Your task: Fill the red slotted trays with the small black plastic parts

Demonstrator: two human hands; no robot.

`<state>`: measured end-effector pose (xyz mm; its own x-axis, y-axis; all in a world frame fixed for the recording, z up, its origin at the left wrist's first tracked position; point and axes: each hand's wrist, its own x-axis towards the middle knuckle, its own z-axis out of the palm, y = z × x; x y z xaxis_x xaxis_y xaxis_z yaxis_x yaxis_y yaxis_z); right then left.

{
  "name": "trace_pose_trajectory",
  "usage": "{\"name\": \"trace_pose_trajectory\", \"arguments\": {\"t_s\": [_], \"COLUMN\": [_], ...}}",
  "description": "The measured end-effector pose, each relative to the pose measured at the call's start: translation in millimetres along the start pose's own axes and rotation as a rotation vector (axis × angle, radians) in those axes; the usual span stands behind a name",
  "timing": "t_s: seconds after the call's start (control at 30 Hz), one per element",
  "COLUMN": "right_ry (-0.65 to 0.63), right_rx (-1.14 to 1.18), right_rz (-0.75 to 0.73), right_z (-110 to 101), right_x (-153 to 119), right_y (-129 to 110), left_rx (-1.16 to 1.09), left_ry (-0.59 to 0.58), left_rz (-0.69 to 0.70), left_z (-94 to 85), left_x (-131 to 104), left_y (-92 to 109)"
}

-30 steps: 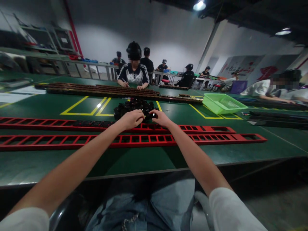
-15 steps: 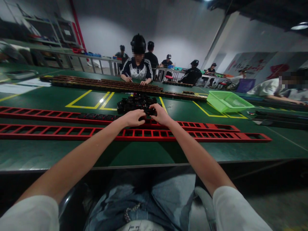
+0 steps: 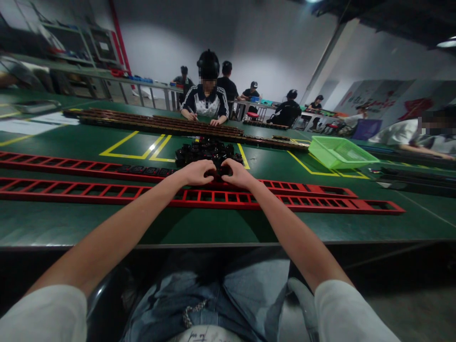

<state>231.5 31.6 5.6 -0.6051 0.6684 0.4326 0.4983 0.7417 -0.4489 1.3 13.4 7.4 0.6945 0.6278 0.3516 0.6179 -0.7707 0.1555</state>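
My left hand and my right hand face each other over the far red slotted frame, fingers curled inward. Between the fingertips is a small black part, mostly hidden, which both hands seem to grip. Just behind them lies a heap of black parts. To the left of my left hand, several black pieces sit in a row in the far frame's slots. A second red slotted frame lies nearer me, passing below my wrists.
Long brown-black strips lie across the green table behind the heap. A light green basket stands to the right, near dark bars. Papers lie at far left. A person sits opposite, holding a pen.
My right hand has drawn back slightly from the heap, and its fingers have curled in toward my left hand. The whole view has shifted slightly.
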Motion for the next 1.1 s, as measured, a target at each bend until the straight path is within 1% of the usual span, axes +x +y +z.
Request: {"name": "trace_pose_trajectory", "arguments": {"t_s": [0.27,0.53,0.77,1.0,1.1], "right_ry": [-0.100,-0.157,-0.161,-0.165,-0.180], "right_rx": [-0.006,-0.065,-0.064,-0.065,-0.056], "right_rz": [0.020,0.044,0.010,-0.022,-0.044], "right_z": [-4.0,-4.2,-4.3,-4.7,-4.6], "right_x": [-1.3,-1.7,-1.2,-0.4,-0.3], "right_y": [-9.4,-9.7,-7.4,-4.4,-2.4], "left_rx": [-0.025,-0.092,-0.084,-0.088,-0.098], "left_ry": [0.047,0.081,0.076,0.065,0.063], "left_rz": [-0.127,-0.137,-0.123,-0.187,-0.182], "left_z": [7.1,9.3,8.8,6.3,6.2], "left_x": [4.0,4.8,5.6,6.7,6.5], "left_y": [-0.9,0.9,1.1,4.5,5.5]}}
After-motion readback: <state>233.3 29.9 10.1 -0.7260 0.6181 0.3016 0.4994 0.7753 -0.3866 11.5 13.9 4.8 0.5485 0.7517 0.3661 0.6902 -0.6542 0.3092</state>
